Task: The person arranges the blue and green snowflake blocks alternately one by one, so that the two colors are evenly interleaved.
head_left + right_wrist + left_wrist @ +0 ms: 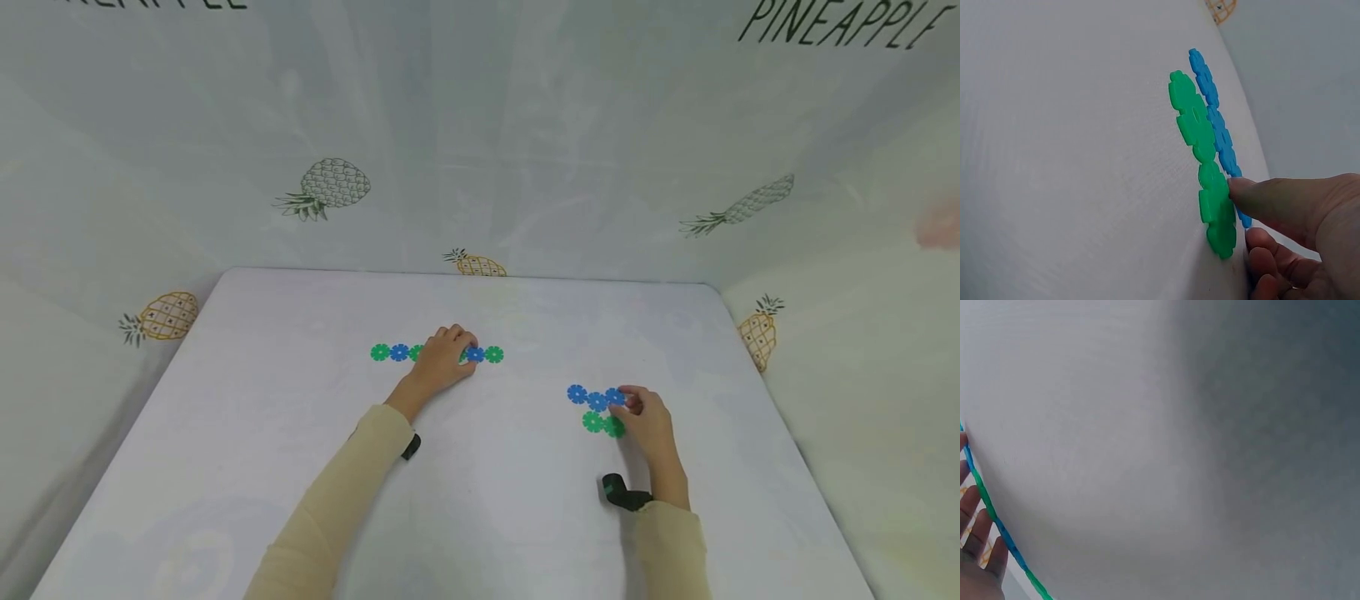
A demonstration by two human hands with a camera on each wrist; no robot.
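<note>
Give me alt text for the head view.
The right hand pinches the rightmost of three blue notched discs, beside two green discs, while the left hand lies across a row of green and blue discs on a white table.

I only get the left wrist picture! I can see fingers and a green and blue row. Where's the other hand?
Observer: The right hand is farther right on the table, at the rightmost of three blue pieces.
Child: Are there any green ones over there?
Observer: Yes, two green pieces lie just on the person's side of the blue ones.
Child: My picture cuts off the row. What colour are its ends?
Observer: The head view shows green at both ends.
</note>
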